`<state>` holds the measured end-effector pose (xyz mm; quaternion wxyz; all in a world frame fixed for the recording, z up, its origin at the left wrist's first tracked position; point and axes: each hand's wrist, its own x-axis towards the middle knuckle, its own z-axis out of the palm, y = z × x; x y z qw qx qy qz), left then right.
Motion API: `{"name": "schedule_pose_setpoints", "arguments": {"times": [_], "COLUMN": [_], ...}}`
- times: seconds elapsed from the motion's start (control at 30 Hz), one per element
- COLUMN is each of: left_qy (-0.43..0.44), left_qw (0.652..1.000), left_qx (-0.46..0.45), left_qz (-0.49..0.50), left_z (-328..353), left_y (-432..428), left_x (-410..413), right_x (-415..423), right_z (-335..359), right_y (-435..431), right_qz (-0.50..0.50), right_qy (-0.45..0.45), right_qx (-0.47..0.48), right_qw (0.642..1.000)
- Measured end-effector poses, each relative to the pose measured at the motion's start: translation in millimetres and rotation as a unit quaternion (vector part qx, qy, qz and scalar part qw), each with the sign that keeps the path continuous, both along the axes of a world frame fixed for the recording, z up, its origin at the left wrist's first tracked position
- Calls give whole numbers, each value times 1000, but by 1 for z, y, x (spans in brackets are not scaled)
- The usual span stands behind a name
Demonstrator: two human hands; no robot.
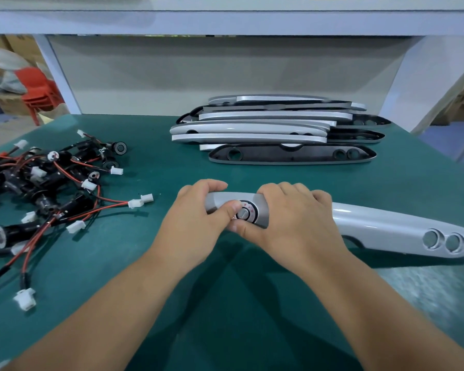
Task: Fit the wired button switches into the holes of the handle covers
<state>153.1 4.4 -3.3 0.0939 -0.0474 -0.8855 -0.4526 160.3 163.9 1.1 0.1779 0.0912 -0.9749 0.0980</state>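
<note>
Spreading under a white shelf (225, 22), the green mat (145, 263) carries stacked covers (265, 127) and tangled switches (43, 180).
Both hands, left (196, 223) and right (295, 223), pinch one cover (386, 226) around its seated switch (243, 213).

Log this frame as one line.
step: seating button switch | cover: handle cover | left hand: gripping end | right hand: gripping | twin holes: empty

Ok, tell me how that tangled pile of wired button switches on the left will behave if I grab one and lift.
The wired button switches will probably come up in a clump: their red and black leads cross and loop through each other. The leads look thin and floppy, so white connectors would likely dangle and snag. The round black bodies may roll once freed.
</note>
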Motion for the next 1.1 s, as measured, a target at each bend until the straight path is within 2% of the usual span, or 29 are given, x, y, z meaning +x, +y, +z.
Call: {"name": "schedule_pose_setpoints", "arguments": {"times": [0.13,0.27,0.43,0.67,1.1], "left_qy": [-20,-14,-20,-20,-20], "left_qw": [998,997,998,998,997], "left_qx": [-53,-69,-62,-7,-21], "left_qz": [-5,-16,-27,-58,-72], "left_z": [0,-1,-2,4,7], "left_y": [-4,-5,-2,2,0], "left_x": [-1,-1,1,5,6], "right_x": [-3,-3,-4,0,0], "right_z": [5,5,6,4,16], "right_y": [2,3,8,7,11], "right_qz": [44,53,58,35,96], "right_qy": [-29,-31,-33,-12,-66], "right_qx": [20,34,67,43,61], "right_qw": [998,998,995,998,991]}}
